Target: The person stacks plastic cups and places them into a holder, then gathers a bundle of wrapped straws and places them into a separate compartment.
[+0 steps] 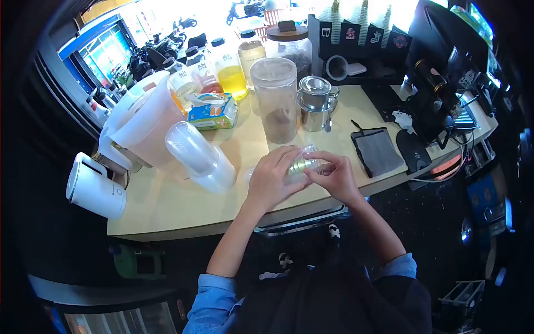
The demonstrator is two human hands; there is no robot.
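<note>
Just over the near edge of the desk (167,211), a clear plastic cup (303,164) lies on its side between the two hands, its mouth turned away toward the far right. The left hand (271,178) wraps its base from the left, fingers curled over the top; the right hand (334,175) closes on the rim end, thumb and fingertips pinching it. Both grips are pressed tight on the cup, and the fingers hide most of it. The clear plastic makes its outline hard to read. Left of the hands lies a stack of clear lids (200,157). Farther back stand a tall clear canister (276,100) and a metal filter pot (315,103).
</note>
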